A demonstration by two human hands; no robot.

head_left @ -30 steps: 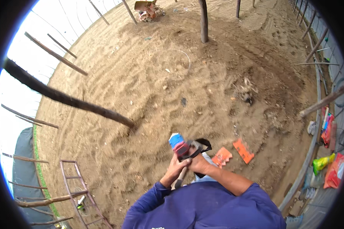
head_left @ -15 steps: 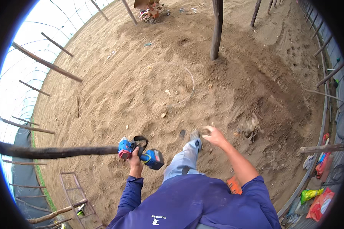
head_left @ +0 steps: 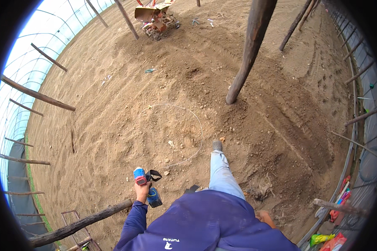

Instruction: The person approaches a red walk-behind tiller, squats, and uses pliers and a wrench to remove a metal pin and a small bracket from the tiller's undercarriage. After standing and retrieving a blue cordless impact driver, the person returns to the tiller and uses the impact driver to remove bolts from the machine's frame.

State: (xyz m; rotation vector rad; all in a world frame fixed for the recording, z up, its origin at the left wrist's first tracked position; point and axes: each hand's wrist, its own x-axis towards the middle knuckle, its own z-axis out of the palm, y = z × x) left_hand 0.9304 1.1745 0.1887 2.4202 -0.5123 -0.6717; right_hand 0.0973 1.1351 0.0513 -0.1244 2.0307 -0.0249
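Note:
My left hand is closed around the grip of a blue and red cordless drill, held low over the soil on my left. A black strap loops from it, and the battery end points down toward my body. Of my right arm only a patch of bare skin shows beside my shirt; its fingers are hidden. On the ground ahead lies a thin pale wire or hose, bent in a wide open curve. One boot is planted just right of that curve.
A thick wooden post rises ahead on the right. Farther off stands an orange tilling machine. A small green tool lies on the soil. Dry roots are near my right leg; a wooden pole slants at lower left.
I have stepped forward, so the curved wire and the post are nearer. My right hand has swung back from in front of me to beside my body. The drill stays in my left hand.

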